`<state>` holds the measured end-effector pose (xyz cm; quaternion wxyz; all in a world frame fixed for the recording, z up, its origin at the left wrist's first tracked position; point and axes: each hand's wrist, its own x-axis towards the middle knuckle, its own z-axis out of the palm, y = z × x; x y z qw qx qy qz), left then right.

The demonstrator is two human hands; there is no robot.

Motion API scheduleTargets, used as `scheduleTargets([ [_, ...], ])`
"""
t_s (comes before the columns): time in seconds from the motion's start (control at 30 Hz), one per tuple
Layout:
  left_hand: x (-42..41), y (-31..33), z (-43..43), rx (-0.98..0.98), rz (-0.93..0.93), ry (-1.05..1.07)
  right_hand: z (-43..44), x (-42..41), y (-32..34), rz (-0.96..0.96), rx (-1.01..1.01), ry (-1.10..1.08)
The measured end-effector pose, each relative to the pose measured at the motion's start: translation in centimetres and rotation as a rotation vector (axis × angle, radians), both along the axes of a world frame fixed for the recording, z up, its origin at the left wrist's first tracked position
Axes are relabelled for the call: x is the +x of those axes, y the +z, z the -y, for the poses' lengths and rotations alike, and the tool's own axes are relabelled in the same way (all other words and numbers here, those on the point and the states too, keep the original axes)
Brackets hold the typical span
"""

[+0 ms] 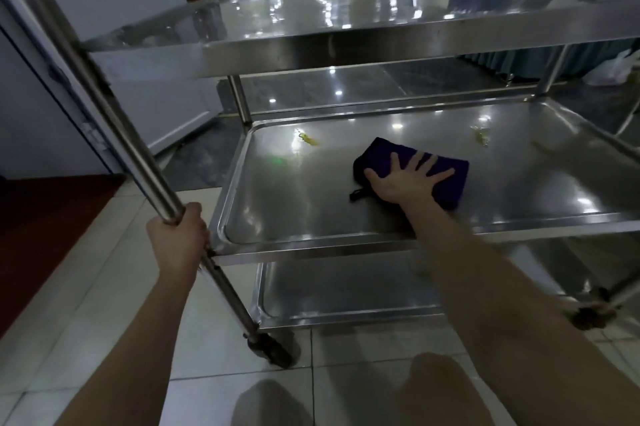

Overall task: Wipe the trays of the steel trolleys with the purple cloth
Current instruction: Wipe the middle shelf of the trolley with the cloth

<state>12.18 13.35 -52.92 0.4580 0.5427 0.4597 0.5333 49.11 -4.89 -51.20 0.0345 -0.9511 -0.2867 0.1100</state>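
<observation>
A three-tier steel trolley (311, 55) stands on pale floor tiles (86, 287). The right hand (405, 181) lies flat, fingers spread and straight, pressing a folded purple cloth (446, 169) onto the middle tray (294, 193), near the tray's centre. The left hand (180, 235) is curled around the trolley's near-left upright post (138, 155), beside the tray's corner. Two yellowish smears, possibly food residue, sit toward the tray's far side: one (306, 138) left of the cloth, one (482, 136) right of it. A bottom tray (346, 290) lies below.
</observation>
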Motion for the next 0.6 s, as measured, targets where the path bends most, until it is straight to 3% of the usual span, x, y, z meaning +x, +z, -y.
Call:
scheduleTargets([
  [0.2, 0.1, 0.5, 0.9, 0.007, 0.039, -0.022, -12.8, -13.1, -0.4, 0.022, 0.028, 0.352],
  [0.33, 0.0, 0.8, 1.2, 0.013, 0.042, -0.031, -13.5, -19.7, -1.7, 0.026, 0.031, 0.667],
  [0.47, -0.1, 1.5, 1.6, -0.017, 0.011, -0.054, -8.4, -17.7, -1.1, -0.066, 0.072, 0.833],
  [0.6, -0.4, 1.7, 1.4, -0.060, 0.003, -0.070, -1.1, -11.7, -0.2, -0.085, 0.077, 0.722],
])
